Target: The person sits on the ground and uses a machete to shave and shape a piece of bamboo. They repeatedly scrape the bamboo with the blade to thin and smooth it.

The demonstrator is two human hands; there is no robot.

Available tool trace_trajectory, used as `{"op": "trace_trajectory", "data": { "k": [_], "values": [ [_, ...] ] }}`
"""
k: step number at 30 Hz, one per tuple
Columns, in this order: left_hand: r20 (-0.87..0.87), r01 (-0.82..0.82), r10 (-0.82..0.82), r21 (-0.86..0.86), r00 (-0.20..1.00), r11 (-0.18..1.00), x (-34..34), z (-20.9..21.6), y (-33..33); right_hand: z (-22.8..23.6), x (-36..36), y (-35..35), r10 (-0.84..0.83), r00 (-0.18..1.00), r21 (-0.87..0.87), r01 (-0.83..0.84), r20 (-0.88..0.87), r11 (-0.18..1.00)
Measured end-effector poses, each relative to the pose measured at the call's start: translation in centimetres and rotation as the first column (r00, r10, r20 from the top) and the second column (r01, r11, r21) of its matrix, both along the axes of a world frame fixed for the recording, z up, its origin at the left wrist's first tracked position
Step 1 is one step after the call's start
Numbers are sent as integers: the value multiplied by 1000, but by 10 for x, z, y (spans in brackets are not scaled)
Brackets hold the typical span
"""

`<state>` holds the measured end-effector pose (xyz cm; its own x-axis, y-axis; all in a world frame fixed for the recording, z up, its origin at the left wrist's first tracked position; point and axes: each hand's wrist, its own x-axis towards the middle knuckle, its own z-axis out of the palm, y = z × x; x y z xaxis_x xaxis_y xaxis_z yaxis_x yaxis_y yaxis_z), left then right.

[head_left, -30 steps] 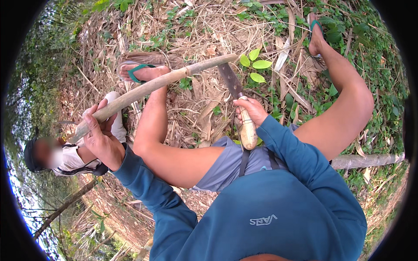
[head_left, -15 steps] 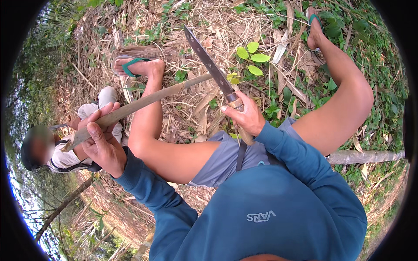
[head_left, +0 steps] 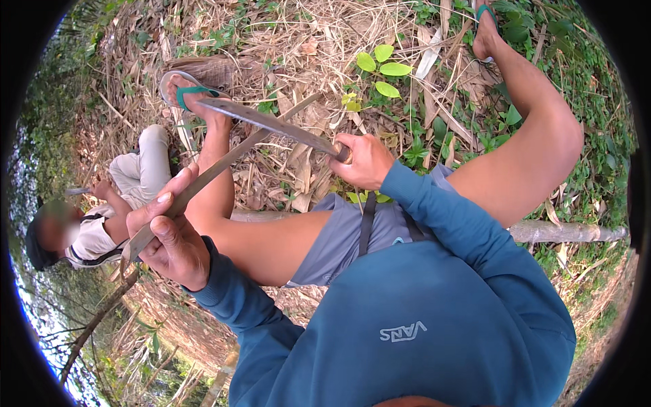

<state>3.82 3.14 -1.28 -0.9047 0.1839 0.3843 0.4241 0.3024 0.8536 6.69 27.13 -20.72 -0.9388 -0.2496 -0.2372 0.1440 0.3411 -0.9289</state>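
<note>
Pinching the stick (head_left: 222, 165), the left hand (head_left: 173, 242) is steadying it; the right hand (head_left: 367, 161) is gripping the knife (head_left: 291, 131), best angled clear of the leg (head_left: 271, 249).

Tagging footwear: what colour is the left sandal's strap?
Strap: teal green. Best seen in the head view, the only one.

Dry leaves (head_left: 302, 166) (brown, mostly) and straw (head_left: 329, 41) litter the ground (head_left: 163, 315).

Dry, straw-brown leaf litter (head_left: 298, 41) covers the ground at upper centre; low, leafy green plants (head_left: 597, 146) crowd the right. Dense dark-green foliage (head_left: 44, 136) fills the left edge, with bright white sky (head_left: 35, 325) at lower left.
</note>
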Motion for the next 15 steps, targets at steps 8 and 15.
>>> {"op": "trace_trajectory", "data": {
  "k": [8,15],
  "values": [
    [23,29,-32,95,999,995,12,-8,-29,9,13,13,87,994,1,-87,65,996],
    [76,130,-138,109,987,986,7,-12,-56,-1,7,6,122,990,153,-131,70,979]
  ]
}}
